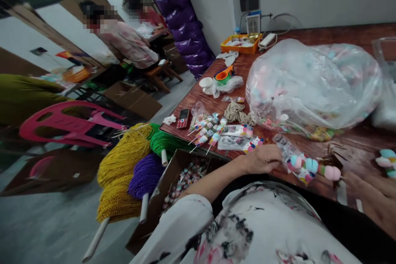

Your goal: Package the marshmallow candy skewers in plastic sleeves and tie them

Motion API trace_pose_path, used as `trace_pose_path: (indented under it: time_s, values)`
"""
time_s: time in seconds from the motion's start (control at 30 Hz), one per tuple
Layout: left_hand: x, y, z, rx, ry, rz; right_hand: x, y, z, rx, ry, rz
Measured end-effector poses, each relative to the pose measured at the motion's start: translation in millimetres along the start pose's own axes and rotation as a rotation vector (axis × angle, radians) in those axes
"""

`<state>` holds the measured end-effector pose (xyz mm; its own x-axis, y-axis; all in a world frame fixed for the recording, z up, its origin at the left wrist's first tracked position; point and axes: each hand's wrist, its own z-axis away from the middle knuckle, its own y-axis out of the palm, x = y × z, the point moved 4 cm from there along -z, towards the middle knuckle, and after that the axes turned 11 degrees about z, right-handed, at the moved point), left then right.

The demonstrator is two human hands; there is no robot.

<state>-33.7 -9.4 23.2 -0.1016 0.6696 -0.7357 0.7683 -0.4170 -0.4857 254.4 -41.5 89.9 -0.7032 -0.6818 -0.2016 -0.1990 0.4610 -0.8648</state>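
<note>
My left hand point(266, 158) is at the table's front edge, its fingers closed on the side of a small see-through printed bag point(282, 144). A skewer of pastel balls point(312, 166), pink, blue and yellow, lies with its left part in or over this bag; I cannot tell which. At the skewer's right end, my right hand point(373, 194) has its fingertips pinched at the stick, slightly blurred. Beyond it, at the right edge, is another pastel piece point(386, 161). To the left, several skewers point(208, 130) lie beside printed bags point(236, 142).
A large plastic sack point(312, 86) of pastel pieces covers the table's right side. A phone point(183, 118), a tape dispenser point(224, 74) and an orange tray point(240, 44) stand farther back. Below left are a carton point(173, 156), cord bundles point(123, 165) and a pink chair point(71, 121). Other people sit behind.
</note>
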Motion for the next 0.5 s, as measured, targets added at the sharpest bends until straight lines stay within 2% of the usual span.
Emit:
trace_pose_path:
  time_s: [0.13,0.17,0.37,0.5]
  values:
    - [-1,-5.3,-2,-0.097,-0.196,0.056,5,-16,-16,-0.113,-0.078,0.098]
    - [-2,-5.3,-4,-0.092,-0.223,0.074,6,-16,-18,-0.096,-0.083,0.083]
    - [-14,4.2,-25,0.145,-0.386,0.259,12,-17,-25,-0.01,-0.114,0.052]
    - [-18,2.9,-30,0.21,-0.512,0.231,12,-25,-32,-0.009,-0.2,0.156]
